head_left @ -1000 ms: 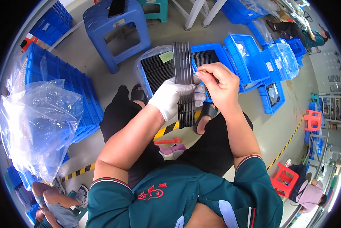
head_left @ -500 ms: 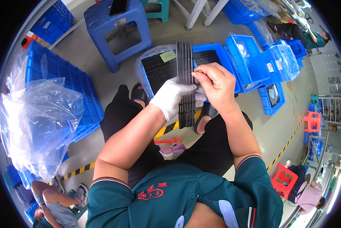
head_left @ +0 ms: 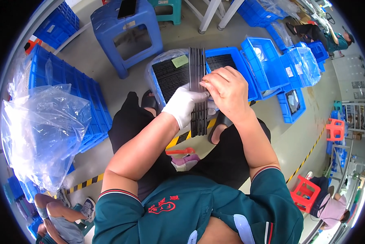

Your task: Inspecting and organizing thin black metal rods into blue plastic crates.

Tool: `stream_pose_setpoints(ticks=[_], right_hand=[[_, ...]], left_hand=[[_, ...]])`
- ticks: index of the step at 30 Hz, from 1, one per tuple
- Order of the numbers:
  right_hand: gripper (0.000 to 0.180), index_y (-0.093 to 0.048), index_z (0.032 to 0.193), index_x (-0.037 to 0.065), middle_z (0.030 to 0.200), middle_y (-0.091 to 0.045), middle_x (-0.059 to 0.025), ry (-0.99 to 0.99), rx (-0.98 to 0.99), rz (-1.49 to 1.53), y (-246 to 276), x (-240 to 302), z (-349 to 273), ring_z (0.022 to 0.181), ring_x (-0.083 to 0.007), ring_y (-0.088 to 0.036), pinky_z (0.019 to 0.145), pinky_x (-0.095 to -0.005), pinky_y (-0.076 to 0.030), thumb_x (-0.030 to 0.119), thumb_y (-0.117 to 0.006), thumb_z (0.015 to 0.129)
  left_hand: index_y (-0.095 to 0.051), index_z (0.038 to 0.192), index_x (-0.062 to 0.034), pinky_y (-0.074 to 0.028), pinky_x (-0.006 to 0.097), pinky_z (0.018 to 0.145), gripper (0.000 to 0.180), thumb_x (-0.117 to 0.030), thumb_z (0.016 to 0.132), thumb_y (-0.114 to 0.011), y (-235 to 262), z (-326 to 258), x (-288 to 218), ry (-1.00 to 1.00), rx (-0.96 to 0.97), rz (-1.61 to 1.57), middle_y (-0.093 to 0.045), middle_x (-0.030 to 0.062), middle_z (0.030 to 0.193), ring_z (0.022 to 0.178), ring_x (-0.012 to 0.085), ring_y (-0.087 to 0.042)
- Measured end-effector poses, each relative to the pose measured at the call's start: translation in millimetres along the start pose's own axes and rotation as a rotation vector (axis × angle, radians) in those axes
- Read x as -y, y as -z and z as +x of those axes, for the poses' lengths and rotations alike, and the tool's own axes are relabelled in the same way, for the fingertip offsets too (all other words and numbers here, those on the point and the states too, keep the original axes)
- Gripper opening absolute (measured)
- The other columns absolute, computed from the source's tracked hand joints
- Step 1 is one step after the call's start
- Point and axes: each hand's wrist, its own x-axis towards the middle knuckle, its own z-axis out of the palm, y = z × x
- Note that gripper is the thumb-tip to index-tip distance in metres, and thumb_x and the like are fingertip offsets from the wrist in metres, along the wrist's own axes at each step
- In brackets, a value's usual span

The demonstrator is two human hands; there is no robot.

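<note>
Long black strips stand side by side in a flat bundle, upright in front of me. My left hand, in a white glove, is closed round the bundle below its middle, its thumb across the front. My bare right hand is at the bundle's right edge, thumb and forefinger pinched together. Something small and brownish shows between those fingertips, too small to name. Behind the bundle are a plastic-lined tray of black strips with a yellow-green note on it, and a blue crate holding more strips.
A blue stool with a dark flat phone-like object stands ahead left. Stacked blue crates and a clear plastic bag are at left. More blue bins stand at right. Other people sit lower left, lower right and far right.
My right hand has shifted slightly left across the bundle, its pinched fingertips now over the strips. The bundle looks a little lower at its top. My left hand keeps its hold.
</note>
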Motion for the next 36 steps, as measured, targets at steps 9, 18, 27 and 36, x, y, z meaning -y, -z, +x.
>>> stream_pose_setpoints(ticks=[9,18,27,36], right_hand=[[0.008,-0.067,0.080,0.004,0.076,-0.064,-0.0061,-0.087,0.010,0.112,2.2,-1.5,-5.1,0.070,-0.0252,-0.061,0.063,-0.0345,-0.049,0.006,-0.072,0.074],[0.010,-0.064,0.075,0.008,0.073,-0.061,-0.0042,-0.027,-0.065,-0.021,-6.9,0.1,-3.9,0.067,-0.0246,-0.058,0.062,-0.0360,-0.046,0.009,-0.073,0.071],[0.010,-0.065,0.077,0.006,0.076,-0.064,-0.0054,0.101,-0.093,-0.103,0.5,1.8,1.2,0.068,-0.0241,-0.059,0.065,-0.0352,-0.045,0.010,-0.073,0.072],[0.013,-0.066,0.079,0.006,0.078,-0.066,-0.0074,0.091,-0.148,0.062,22.0,13.7,17.6,0.068,-0.0266,-0.061,0.062,-0.0360,-0.049,0.003,-0.074,0.069]], left_hand=[[-0.058,0.110,0.0025,-0.058,0.037,0.078,0.025,0.001,0.085,-0.058,1.0,3.1,0.3,-0.039,0.033,0.029,-0.066,0.0131,0.095,0.088,0.0240,-0.068],[-0.058,0.108,0.0018,-0.057,0.034,0.071,0.025,0.002,0.083,-0.060,3.6,6.4,2.9,-0.088,0.021,0.030,-0.065,0.0100,0.089,0.079,0.0195,-0.066],[-0.058,0.105,0.0009,-0.054,0.034,0.066,0.023,0.001,0.082,-0.058,-4.8,8.8,1.1,-0.069,-0.014,0.035,-0.060,0.0082,0.084,0.074,0.0186,-0.061],[-0.057,0.109,0.0008,-0.057,0.044,0.072,0.021,0.001,0.088,-0.054,5.8,11.7,2.1,0.170,-0.064,-0.093,-0.066,0.0175,0.096,0.083,0.0303,-0.068]])
